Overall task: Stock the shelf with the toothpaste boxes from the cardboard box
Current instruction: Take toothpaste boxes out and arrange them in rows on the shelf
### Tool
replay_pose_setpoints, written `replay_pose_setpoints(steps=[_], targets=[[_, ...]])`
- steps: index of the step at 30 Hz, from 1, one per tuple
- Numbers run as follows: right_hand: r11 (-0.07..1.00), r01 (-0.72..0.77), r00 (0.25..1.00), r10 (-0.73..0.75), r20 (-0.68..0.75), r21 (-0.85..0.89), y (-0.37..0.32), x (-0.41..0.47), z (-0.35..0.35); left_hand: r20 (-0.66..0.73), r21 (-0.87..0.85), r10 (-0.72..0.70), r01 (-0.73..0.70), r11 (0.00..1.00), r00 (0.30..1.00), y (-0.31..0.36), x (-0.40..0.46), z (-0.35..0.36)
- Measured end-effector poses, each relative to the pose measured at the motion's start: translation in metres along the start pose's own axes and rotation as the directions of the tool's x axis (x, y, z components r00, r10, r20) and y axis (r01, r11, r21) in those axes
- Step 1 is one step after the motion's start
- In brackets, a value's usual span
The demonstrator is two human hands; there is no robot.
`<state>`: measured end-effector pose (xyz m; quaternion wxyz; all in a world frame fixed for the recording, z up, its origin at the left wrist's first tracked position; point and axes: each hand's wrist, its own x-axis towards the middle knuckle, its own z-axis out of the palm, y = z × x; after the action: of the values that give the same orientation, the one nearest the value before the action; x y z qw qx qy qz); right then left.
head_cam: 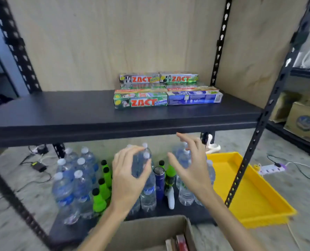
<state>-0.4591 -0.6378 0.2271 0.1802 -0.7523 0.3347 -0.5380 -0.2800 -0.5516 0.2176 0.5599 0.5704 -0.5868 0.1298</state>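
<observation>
Below, cardboard box cut off; left hand, right hand empty, fingers spread.

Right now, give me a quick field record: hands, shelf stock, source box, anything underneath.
left hand: empty, fingers loosely curved, below the shelf's front edge
right hand: empty, fingers spread, beside the left, apart from it
shelf: dark board, toothpaste boxes grouped right of centre, front row of two, more behind
front pair: green ZACT box left, blue box right, touching
cardboard box: open, bottom of view, some boxes visible inside
lower level: water bottles, green bottles
floor: yellow tray at right
</observation>
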Motion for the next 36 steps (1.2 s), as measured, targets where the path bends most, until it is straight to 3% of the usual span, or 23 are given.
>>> replay_pose_setpoints(steps=[4, 7, 10, 13, 18, 24, 28, 32, 36], targets=[[0.971, -0.238, 0.971, 0.238, -0.012, 0.001, 0.044, -0.110, 0.038, 0.153, 0.040, -0.266, 0.263, 0.964, 0.952, -0.039, -0.099, 0.011], [0.884, -0.467, 0.884, 0.466, 0.010, 0.020, 0.076, -0.196, 0.058, 0.235, 0.102, -0.458, 0.447, 0.889, 0.857, -0.071, -0.172, 0.020], [0.770, -0.637, 0.762, 0.635, 0.127, -0.032, 0.103, -0.263, 0.066, 0.304, 0.174, -0.646, 0.626, 0.760, 0.700, -0.094, -0.240, 0.027], [0.646, -0.732, 0.600, 0.762, 0.244, -0.216, 0.137, -0.313, 0.071, 0.389, 0.246, -0.793, 0.777, 0.579, 0.468, -0.104, -0.297, 0.037], [0.510, -0.769, 0.434, 0.859, 0.271, -0.384, 0.168, -0.358, 0.084, 0.511, 0.347, -0.845, 0.862, 0.370, 0.158, -0.102, -0.358, 0.068], [0.485, -0.712, 0.447, 0.871, 0.205, -0.508, 0.173, -0.372, 0.100, 0.613, 0.419, -0.787, 0.875, 0.242, -0.075, -0.103, -0.393, 0.106], [0.474, -0.712, 0.429, 0.878, 0.214, -0.518, 0.181, -0.370, 0.097, 0.632, 0.400, -0.760, 0.904, 0.154, -0.150, -0.099, -0.401, 0.125], [0.467, -0.696, 0.402, 0.883, 0.243, -0.546, 0.182, -0.378, 0.095, 0.621, 0.368, -0.765, 0.926, 0.091, -0.172, -0.098, -0.405, 0.142], [0.444, -0.661, 0.371, 0.894, 0.252, -0.604, 0.184, -0.378, 0.096, 0.526, 0.374, -0.829, 0.927, 0.025, -0.190, -0.098, -0.410, 0.154]])
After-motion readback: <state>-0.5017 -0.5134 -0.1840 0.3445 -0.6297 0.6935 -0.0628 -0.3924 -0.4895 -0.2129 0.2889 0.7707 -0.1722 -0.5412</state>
